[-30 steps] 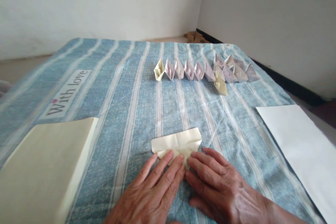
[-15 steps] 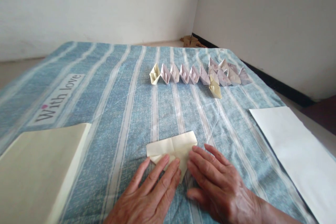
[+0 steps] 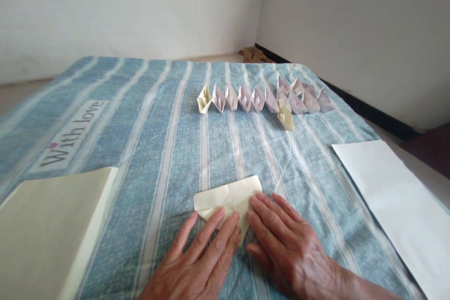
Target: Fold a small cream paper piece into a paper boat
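Observation:
A folded piece of cream paper (image 3: 227, 194) lies flat on the striped cloth in front of me, a straight band along its far side and slanted folds tapering toward me. My left hand (image 3: 202, 258) rests on its near left part, fingers spread and flat. Along the right slanted edge lie the fingertips of my right hand (image 3: 286, 239), stretched out and touching the paper. Part of the paper's near end is hidden under my fingers. Neither hand grips anything.
Several folded paper boats (image 3: 244, 98) stand in a row farther back, bunched at the right, with a yellowish boat (image 3: 286, 117) nearer. A stack of cream paper (image 3: 56, 229) lies left, white sheets (image 3: 390, 197) right. A blue striped cloth (image 3: 158, 150) covers the table.
My right hand's fingers have moved off the paper's near point and up along its right edge, uncovering more of the folded flap. My left hand stays on the paper. The view has shifted slightly.

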